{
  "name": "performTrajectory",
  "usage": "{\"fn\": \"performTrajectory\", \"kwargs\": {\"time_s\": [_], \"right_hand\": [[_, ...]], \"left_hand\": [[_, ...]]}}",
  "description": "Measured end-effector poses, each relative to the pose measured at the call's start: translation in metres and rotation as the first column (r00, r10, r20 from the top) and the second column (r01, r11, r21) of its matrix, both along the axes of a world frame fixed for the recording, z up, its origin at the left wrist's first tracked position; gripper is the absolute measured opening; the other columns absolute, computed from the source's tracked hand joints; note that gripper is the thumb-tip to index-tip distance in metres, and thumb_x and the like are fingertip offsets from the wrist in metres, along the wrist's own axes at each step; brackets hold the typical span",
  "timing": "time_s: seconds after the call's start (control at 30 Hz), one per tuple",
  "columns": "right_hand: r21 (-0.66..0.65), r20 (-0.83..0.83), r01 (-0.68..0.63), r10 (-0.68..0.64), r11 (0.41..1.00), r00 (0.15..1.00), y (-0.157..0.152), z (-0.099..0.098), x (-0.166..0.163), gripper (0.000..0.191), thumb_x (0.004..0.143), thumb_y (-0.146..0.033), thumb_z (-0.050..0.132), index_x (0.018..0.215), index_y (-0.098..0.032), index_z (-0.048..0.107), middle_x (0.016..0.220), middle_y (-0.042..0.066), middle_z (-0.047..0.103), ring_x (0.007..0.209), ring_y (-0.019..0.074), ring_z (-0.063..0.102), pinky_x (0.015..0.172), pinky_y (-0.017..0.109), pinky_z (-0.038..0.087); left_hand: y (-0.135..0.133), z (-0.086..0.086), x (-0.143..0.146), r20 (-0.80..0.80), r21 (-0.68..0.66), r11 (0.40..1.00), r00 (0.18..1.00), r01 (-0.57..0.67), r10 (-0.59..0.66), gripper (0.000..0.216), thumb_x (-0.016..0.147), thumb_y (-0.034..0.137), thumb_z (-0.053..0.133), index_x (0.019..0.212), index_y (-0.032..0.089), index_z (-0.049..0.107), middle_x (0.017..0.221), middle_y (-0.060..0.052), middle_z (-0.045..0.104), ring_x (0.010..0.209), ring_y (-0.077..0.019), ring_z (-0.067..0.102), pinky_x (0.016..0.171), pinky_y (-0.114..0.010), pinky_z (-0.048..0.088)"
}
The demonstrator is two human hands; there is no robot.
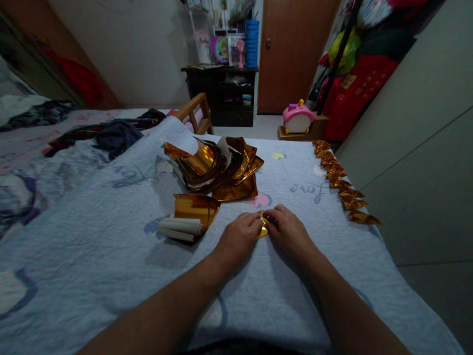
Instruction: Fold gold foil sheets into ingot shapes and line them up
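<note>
My left hand (240, 236) and my right hand (288, 228) meet on the pale blue quilt (111, 256), fingers closed around a small folded piece of gold foil paper (263, 228). Most of the piece is hidden under the fingers. Just beyond the hands lies a loose pile of gold foil sheets (218, 167). A curled gold sheet with white rolled edges (188, 219) lies left of my left hand.
A row of several folded gold pieces (342, 183) runs along the right edge of the bed next to a grey wall. Dark clothes (111, 135) are heaped at the far left. A wooden chair (194, 116), a dark shelf unit (225, 93) and a door stand beyond.
</note>
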State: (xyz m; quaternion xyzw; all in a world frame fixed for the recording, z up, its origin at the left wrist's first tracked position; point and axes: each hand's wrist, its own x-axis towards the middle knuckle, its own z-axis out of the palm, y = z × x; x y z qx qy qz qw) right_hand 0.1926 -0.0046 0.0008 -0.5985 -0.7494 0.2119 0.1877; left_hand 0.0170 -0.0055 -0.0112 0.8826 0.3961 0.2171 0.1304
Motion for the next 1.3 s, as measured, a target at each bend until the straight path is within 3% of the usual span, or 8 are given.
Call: {"fn": "performTrajectory", "kwargs": {"time_s": [0.6, 0.87, 1.3], "right_hand": [[-0.013, 0.019, 0.014, -0.014, 1.000, 1.000, -0.0013, 0.0005, -0.0014, 0.018, 0.096, -0.019, 0.055, 0.104, -0.021, 0.071, 0.097, 0.005, 0.062, 0.092, 0.0180, 0.060, 0.081, 0.028, 0.043], [0.013, -0.026, -0.004, 0.005, 1.000, 1.000, -0.0011, 0.0002, 0.0030, 0.008, 0.088, -0.011, 0.061, 0.087, -0.019, 0.063, 0.091, 0.003, 0.061, 0.085, 0.0162, 0.056, 0.076, 0.027, 0.041], [0.008, 0.056, -0.004, 0.003, 1.000, 0.998, -0.0040, 0.0039, -0.0037, 0.014, 0.091, -0.014, 0.058, 0.092, -0.021, 0.070, 0.093, 0.003, 0.061, 0.088, 0.0167, 0.058, 0.075, 0.027, 0.040]], "left_hand": [[-0.0007, -0.0035, 0.0009, -0.051, 0.035, 0.999, 0.999, 0.008, -0.006, 0.028, 0.098, 0.018, 0.056, 0.125, 0.022, 0.063, 0.119, -0.007, 0.069, 0.114, -0.0224, 0.061, 0.097, -0.039, 0.055], [0.0004, -0.0020, -0.0001, -0.028, 0.031, 0.999, 0.999, 0.024, -0.023, 0.022, 0.098, 0.018, 0.058, 0.118, 0.021, 0.064, 0.118, -0.006, 0.070, 0.113, -0.0223, 0.062, 0.097, -0.038, 0.055], [0.0023, -0.0018, -0.0012, 0.099, 0.026, 1.000, 0.995, -0.016, 0.013, 0.010, 0.097, 0.017, 0.059, 0.104, 0.017, 0.067, 0.113, -0.008, 0.073, 0.108, -0.0213, 0.067, 0.097, -0.038, 0.057]]}}
